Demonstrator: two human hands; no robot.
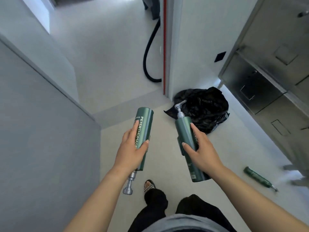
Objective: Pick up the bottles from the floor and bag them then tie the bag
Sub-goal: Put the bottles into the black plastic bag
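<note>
A crumpled black bag lies on the floor at far right, the left hand curls round a green pump bottle, the right hand grips a second bottle, and a third bottle lies on the floor near right.

The one wide-angle camera, worn on the head, looks forward and steeply down, with the left hand and right hand close under it on this side of the bag and the floor farther below.
</note>
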